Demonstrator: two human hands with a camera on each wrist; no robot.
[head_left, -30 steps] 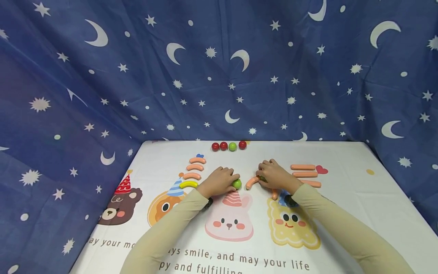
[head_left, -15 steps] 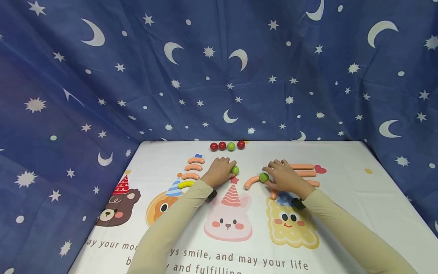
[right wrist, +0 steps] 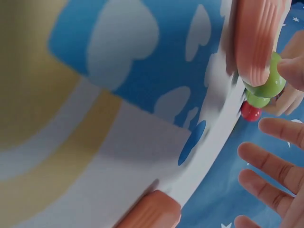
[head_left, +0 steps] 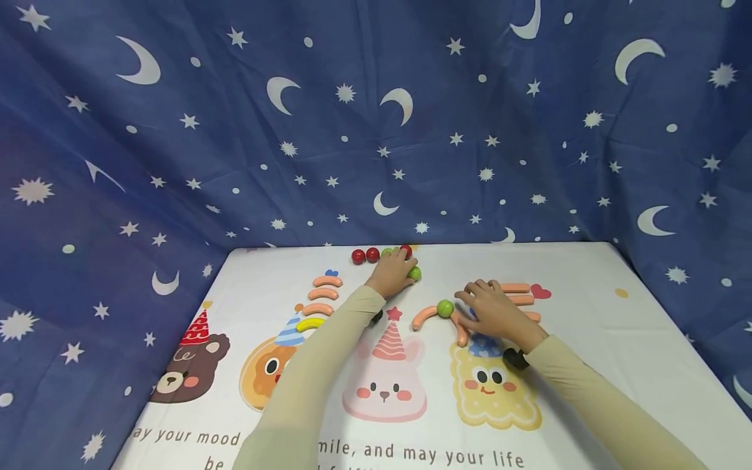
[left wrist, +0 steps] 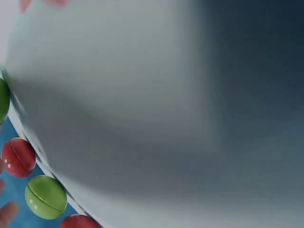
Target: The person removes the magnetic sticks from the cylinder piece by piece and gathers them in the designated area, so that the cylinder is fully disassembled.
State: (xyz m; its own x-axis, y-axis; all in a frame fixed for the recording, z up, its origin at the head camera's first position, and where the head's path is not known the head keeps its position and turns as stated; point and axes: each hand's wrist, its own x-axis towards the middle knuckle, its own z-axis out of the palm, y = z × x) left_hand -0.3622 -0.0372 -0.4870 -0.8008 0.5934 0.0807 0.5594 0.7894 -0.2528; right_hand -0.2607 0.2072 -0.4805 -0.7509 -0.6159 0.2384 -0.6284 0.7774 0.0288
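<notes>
My left hand pinches a green ball just in front of a row of glossy balls at the table's back edge. In the left wrist view a green ball shows at the left edge, near a red ball and another green ball. My right hand hovers with spread, relaxed fingers, holding nothing. Just left of it, a second green ball rests where the ends of two toy sausages meet: a curved one and another partly behind my thumb.
Three curved sausages and a yellow toy banana form a column at left. Straight sausages lie beyond my right hand, partly hidden. A printed white cloth covers the table; a blue starry curtain hangs behind.
My left hand has carried its green ball away from me toward the back row. My right hand has let go of the other green ball and drawn slightly right. The head view has shifted a little.
</notes>
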